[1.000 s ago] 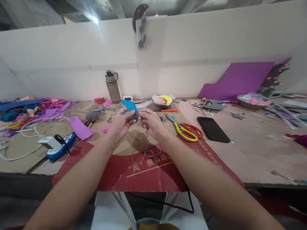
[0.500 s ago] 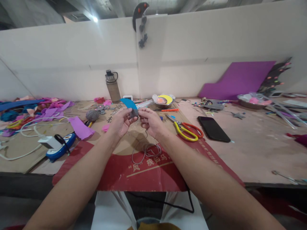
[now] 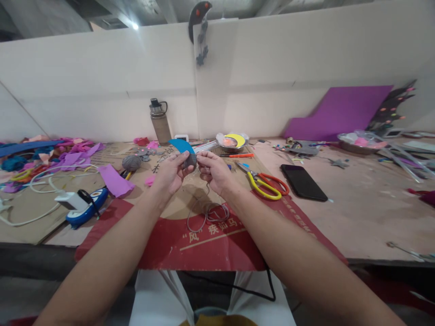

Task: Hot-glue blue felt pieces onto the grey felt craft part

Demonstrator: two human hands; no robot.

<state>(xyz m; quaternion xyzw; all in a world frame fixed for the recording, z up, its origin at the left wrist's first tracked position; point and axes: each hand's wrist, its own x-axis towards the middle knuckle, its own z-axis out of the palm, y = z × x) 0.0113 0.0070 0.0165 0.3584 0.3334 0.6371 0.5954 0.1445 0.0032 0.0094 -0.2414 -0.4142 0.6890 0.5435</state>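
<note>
A blue crescent-shaped piece [image 3: 181, 145] is pinched in my left hand [image 3: 172, 173], its lower end wrapped in grey yarn. Right beside it, the closed fingers of my right hand [image 3: 214, 170] grip the grey yarn at the wrapped end. From under that hand the loose yarn [image 3: 217, 213] runs down and lies in loops on red-and-brown cardboard [image 3: 163, 249]. Both hands are in the air over the cardboard, fingertips nearly touching. The exact strand between my fingers is too small to see clearly.
Scissors [image 3: 263, 183] with yellow and red handles and a black phone [image 3: 303, 182] lie to the right. A bottle [image 3: 159, 124], a grey yarn ball [image 3: 131, 162] and a bowl with a yellow crescent [image 3: 238, 139] stand behind. A blue power strip [image 3: 84, 215] is left.
The hands stay almost in place, with the blue crescent tipped very slightly to the left. The view has shifted a little; nothing was let go.
</note>
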